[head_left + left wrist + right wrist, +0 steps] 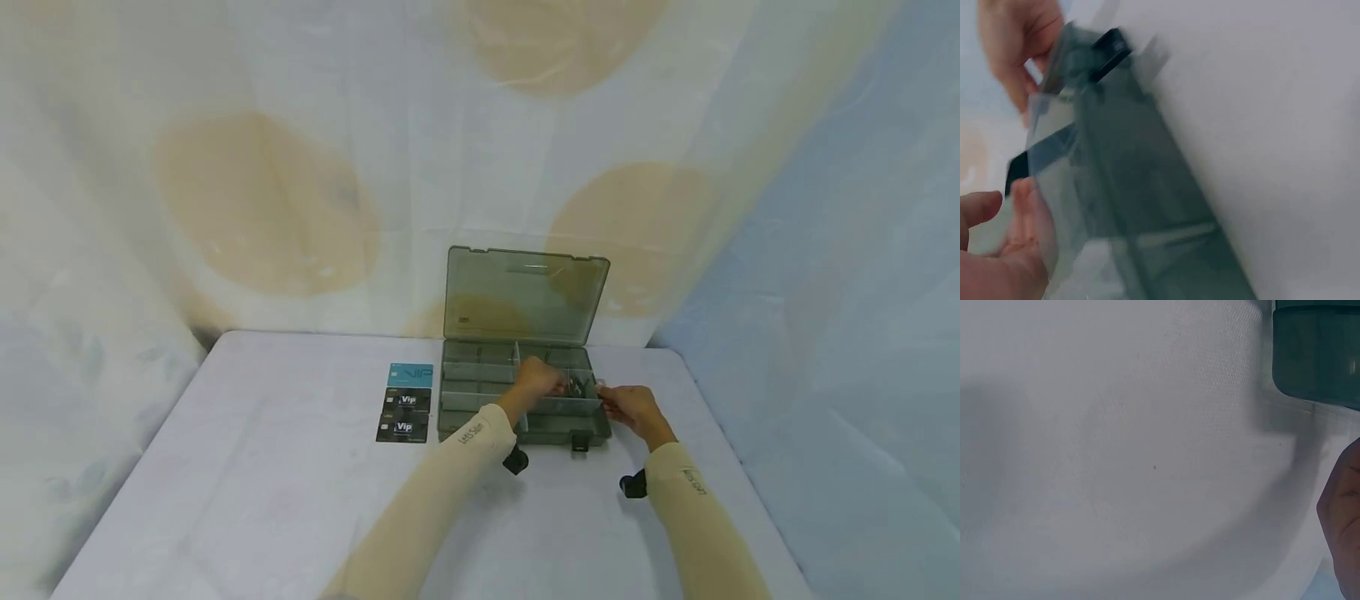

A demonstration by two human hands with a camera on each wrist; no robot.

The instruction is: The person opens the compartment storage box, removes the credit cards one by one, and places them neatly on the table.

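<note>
One organiser box (525, 392), grey-green translucent plastic, sits on the bench (285, 500) toward its far edge, just in front of the draped backdrop (300, 167). One hinged lid (525, 296), standing upright behind the tray. Interior split by dividers into several compartments; exact count not readable from the head view. Two dark latches on the front wall, one of them (579, 442) plainly visible.

Three cards (406, 403) lie flat in a column just left of the box, close to its left wall but apart from it: one teal at the far end, two black ones marked "Vip" nearer the person.

Two hands, both in cream sleeves, both arms stretched forward over the bench. Left hand (537, 383) is over the middle of the tray, knuckles up, fingers curled down into a compartment right of centre; something small and glinting lies at the fingertips, too small to identify. The blurred left wrist view shows fingers partly spread against a clear panel of the box. Whether the left hand pinches anything: cannot tell.

Right hand (633, 408) is at the box's right front corner, fingers bent and pointing left toward the wall, touching or nearly touching the rim; grip not clear. Right wrist view shows mostly bare bench, a corner of the box and the edge of the hand.
</note>
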